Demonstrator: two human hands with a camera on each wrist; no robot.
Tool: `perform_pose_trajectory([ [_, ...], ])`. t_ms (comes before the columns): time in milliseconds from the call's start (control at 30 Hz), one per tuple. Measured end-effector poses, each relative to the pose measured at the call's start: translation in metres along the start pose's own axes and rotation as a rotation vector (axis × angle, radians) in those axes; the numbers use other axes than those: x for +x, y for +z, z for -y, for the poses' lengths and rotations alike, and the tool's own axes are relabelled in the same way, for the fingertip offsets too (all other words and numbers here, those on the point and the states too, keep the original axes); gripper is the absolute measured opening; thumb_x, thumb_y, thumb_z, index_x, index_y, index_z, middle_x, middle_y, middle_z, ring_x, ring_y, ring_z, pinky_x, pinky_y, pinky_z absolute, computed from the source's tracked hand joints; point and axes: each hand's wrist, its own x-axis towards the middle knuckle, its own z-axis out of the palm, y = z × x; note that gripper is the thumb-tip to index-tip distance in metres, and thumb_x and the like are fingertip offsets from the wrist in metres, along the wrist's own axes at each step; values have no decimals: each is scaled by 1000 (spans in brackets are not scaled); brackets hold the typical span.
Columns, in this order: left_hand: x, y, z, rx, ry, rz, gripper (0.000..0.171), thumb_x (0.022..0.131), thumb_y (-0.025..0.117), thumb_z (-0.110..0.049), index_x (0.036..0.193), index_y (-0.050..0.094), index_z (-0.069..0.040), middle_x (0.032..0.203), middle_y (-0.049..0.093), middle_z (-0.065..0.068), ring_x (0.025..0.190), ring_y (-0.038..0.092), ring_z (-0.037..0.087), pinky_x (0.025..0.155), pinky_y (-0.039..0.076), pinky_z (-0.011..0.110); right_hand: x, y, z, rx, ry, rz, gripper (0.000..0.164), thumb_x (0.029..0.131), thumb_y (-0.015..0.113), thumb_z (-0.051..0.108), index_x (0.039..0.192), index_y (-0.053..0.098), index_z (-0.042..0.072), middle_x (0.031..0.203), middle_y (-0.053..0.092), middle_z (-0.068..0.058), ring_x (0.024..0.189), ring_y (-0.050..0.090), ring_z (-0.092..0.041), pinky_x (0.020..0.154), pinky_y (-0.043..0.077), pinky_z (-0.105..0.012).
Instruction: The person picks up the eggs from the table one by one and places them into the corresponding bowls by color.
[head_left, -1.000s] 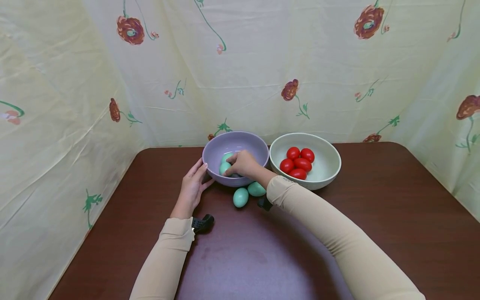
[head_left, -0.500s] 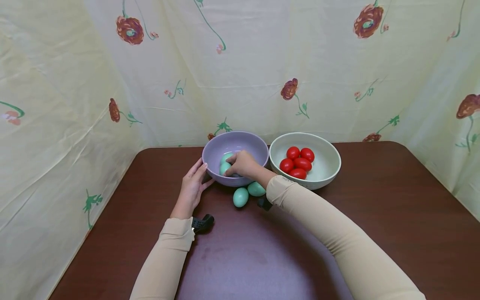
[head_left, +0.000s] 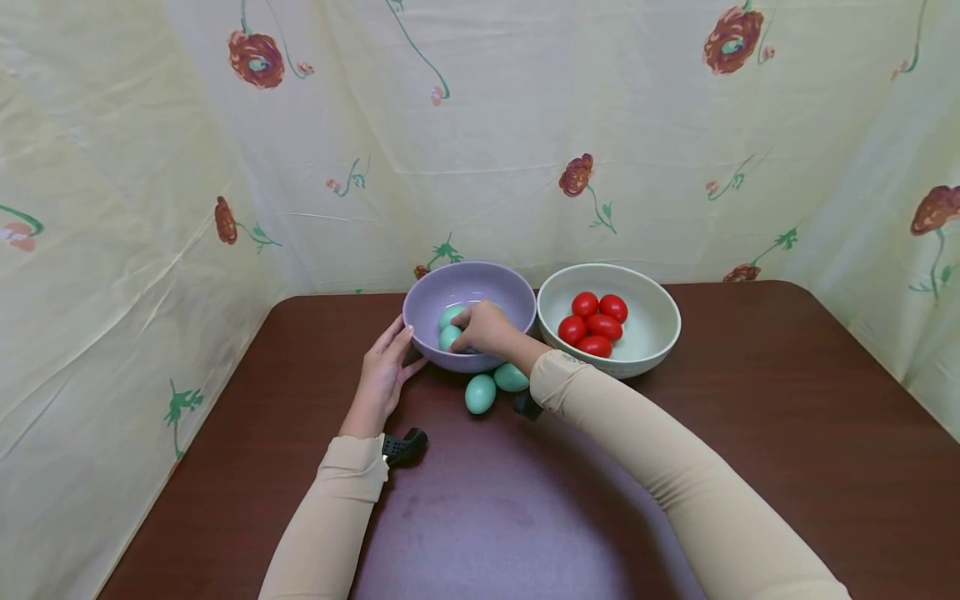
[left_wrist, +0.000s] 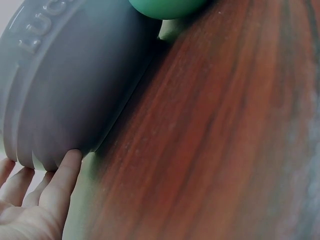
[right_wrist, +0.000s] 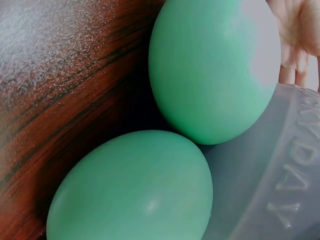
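A purple bowl (head_left: 506, 287) stands at the back of the table with pale green eggs inside. My left hand (head_left: 381, 379) rests against its left side, fingers straight and spread along the outer wall, as the left wrist view also shows. Reaching over the near rim, my right hand (head_left: 491, 329) is inside the bowl, thumb and fingers curled at a green egg (head_left: 449, 337); its palm hides part of the bowl's contents. Another egg (head_left: 452, 315) lies just behind. In front of the bowl, two more green eggs lie on the table, a left one (head_left: 480, 393) and a right one (head_left: 512, 377).
A pale green-white bowl (head_left: 652, 329) stands close at the purple bowl's right, with several red eggs (head_left: 603, 327) in it. Under both bowls is a dark brown wooden table (head_left: 787, 400). Flowered cloth (head_left: 480, 167) hangs behind and at the sides.
The head view has shifted very slightly. Both hands, the bowls and the eggs keep their places.
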Motion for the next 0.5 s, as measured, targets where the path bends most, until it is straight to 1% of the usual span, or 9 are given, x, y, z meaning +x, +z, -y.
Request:
perform_pose_trajectory([
  [67,0,0,0,-5,0,-1,57,102,57,-31,155,37,-23,160,38,-3,146,38,13,111,43,49,0,1,0,0,4,-2,51,74,86,14,123,71,8,117,73,-7,108,69,-16,95,54,-26],
  [333,-1,0,0,-2,3,9,57,102,57,-31,155,37,-22,160,38,-2,146,39,13,112,43,49,0,4,0,-91,-8,-30,47,76,85,19,120,73,8,116,74,-5,120,64,-18,101,51,-29],
  [500,0,0,0,-5,5,5,57,102,57,-31,155,37,-22,160,38,-3,146,38,13,112,43,49,-1,4,1,-55,10,-38,46,76,86,16,118,73,6,114,75,-7,116,66,-19,99,53,-29],
])
